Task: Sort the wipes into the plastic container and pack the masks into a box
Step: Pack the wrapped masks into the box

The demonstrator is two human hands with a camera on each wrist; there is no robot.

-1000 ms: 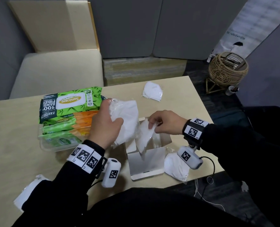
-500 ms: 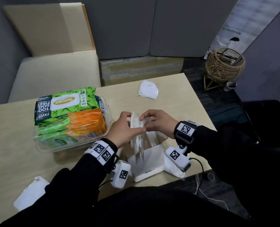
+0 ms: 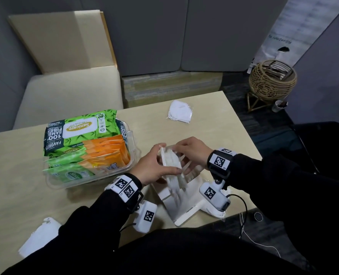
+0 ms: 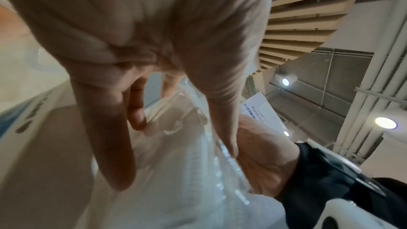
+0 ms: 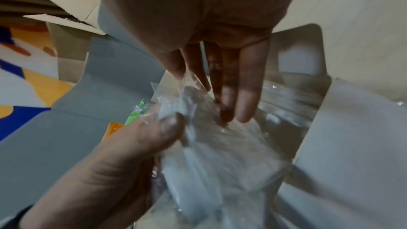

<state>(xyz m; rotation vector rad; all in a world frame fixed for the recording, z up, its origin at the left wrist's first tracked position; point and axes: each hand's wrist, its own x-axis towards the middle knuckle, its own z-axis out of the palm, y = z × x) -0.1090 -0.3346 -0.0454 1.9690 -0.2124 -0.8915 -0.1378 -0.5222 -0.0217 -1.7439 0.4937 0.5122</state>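
Holding a sheaf of wrapped masks [image 3: 171, 165] upright over the open white box [image 3: 181, 205] near the table's near edge, the left hand [image 3: 154, 167] and right hand [image 3: 192, 153] clamp it between them. Light, soft and slippery-looking in film, it is probably best gripped by its flat faces.

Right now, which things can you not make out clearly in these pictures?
- Inside of the box, head view: hidden by the masks and both hands.
- Number of masks held: blurred in both wrist views.
- Left hand fingertips: behind the masks, head view.
- Mask at the table edge: covered by the right wrist camera.
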